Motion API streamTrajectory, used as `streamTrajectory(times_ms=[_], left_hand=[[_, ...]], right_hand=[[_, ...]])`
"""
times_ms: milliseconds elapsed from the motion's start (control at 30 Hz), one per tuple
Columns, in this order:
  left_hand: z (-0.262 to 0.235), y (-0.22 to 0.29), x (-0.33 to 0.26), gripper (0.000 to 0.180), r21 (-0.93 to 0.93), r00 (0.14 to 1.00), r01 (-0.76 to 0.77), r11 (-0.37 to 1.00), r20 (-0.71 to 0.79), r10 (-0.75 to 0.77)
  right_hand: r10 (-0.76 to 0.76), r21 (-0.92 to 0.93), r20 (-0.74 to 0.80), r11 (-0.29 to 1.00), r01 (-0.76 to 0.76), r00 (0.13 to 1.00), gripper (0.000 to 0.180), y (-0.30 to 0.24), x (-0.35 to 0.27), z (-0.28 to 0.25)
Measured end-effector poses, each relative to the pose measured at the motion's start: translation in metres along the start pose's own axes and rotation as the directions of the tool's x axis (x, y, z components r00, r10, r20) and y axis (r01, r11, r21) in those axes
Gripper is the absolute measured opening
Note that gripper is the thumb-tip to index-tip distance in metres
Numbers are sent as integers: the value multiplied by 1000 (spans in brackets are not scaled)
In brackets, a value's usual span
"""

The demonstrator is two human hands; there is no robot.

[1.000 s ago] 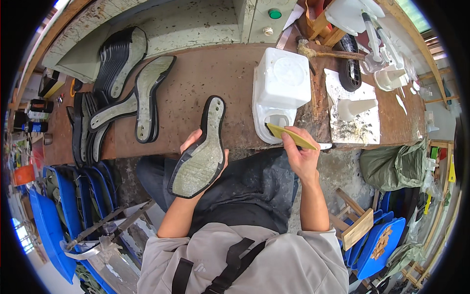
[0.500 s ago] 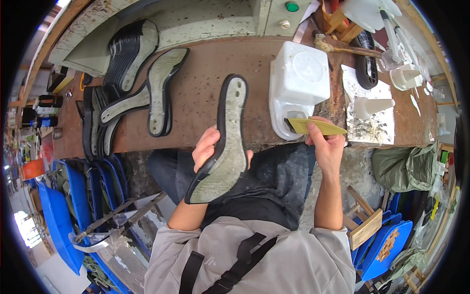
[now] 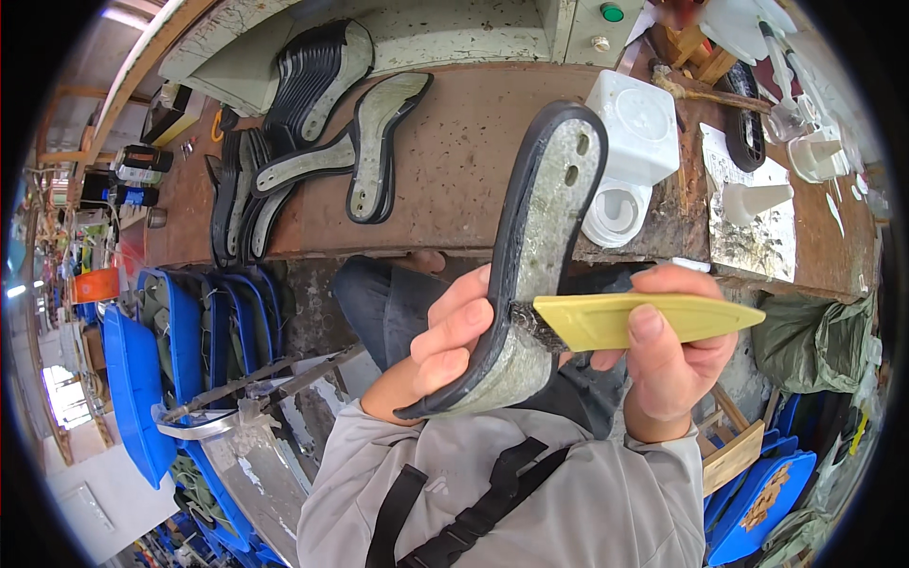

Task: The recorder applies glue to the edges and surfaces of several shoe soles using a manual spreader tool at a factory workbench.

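A shoe sole (image 3: 546, 204) with a pale fibrous face and a raised black rim is held up close by my left hand (image 3: 454, 336), its fingers wrapped round the left edge. Two small holes show at the sole's upper end. In my right hand (image 3: 677, 355) is a brush (image 3: 653, 320) with a flat yellow-green handle, pinched between thumb and fingers. The brush's dark bristles touch the sole's pale face near its middle. Beyond the sole, an opened white plastic container (image 3: 618, 213) stands at the bench's front edge.
More soles (image 3: 317, 85) lie stacked and overlapping on the brown bench (image 3: 454, 123). A hammer (image 3: 701, 90), stained paper (image 3: 753, 227) and a white plastic cone (image 3: 757, 201) are at the right. Blue panels (image 3: 133, 398) stand below at the left, a wooden crate (image 3: 734, 456) below at the right.
My right hand has brought the brush from the white container leftward and nearer, onto the sole. My left hand has raised the sole closer. The view has shifted, so the bench appears farther left.
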State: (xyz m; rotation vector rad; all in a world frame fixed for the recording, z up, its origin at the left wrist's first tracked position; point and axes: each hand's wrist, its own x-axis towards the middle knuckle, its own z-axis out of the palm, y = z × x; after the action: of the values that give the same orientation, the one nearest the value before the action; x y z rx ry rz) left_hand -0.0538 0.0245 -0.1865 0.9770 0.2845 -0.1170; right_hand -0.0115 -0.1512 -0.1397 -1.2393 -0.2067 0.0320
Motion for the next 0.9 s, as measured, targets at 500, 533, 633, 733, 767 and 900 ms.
streamTrajectory(times_ms=[500,533,633,733,767,900], left_hand=[[4,-39,17,66,579,217,-815,-25,346,913],[3,-40,18,68,563,216,-826,-16,343,914],[3,-43,20,73,504,215,-863,17,337,917],[7,-44,24,76,465,212,-885,35,335,918],[10,-43,25,77,482,156,-876,-22,327,932],[16,-31,25,83,574,3,-782,-243,393,920]], right_hand=[[-359,-249,232,876,412,904,21,-9,-30,-4],[-361,-245,237,876,415,902,20,-8,-33,-4],[-278,-254,182,913,318,943,25,-8,-47,-2],[-431,-148,86,886,439,898,18,-1,-48,5],[-430,-147,90,886,439,898,18,0,-48,6],[-471,-134,93,867,480,877,18,1,-49,6]])
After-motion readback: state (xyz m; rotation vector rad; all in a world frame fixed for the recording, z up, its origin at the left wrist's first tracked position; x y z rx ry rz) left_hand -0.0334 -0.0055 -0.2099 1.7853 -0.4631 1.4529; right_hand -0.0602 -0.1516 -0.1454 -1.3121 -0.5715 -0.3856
